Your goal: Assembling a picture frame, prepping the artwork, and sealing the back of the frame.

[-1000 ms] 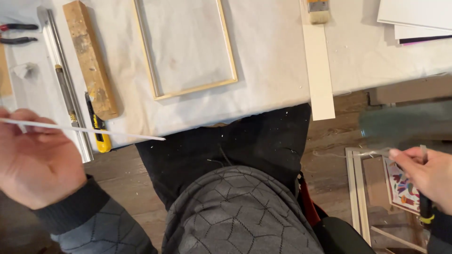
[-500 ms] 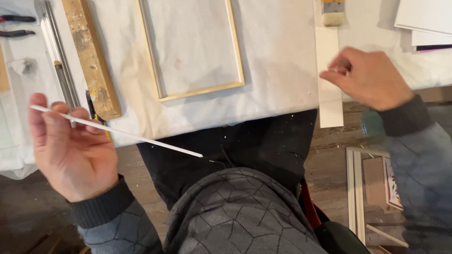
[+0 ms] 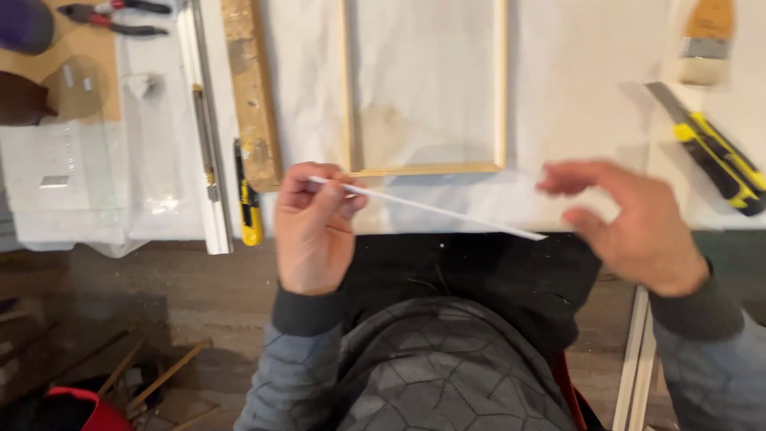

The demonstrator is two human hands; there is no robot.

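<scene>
I see the left hand (image 3: 315, 227) pinching one end of a thin white strip (image 3: 431, 209), which slants rightward across the near edge of the white-covered table (image 3: 574, 104). The right hand (image 3: 630, 219) hovers loose, fingers spread, just beside the strip's right tip. A light wooden rectangular frame (image 3: 425, 168) lies just beyond; a yellow utility knife (image 3: 249, 209) sits left.

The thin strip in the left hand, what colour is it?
White; the thin strip shows clearly in the head view.
</scene>
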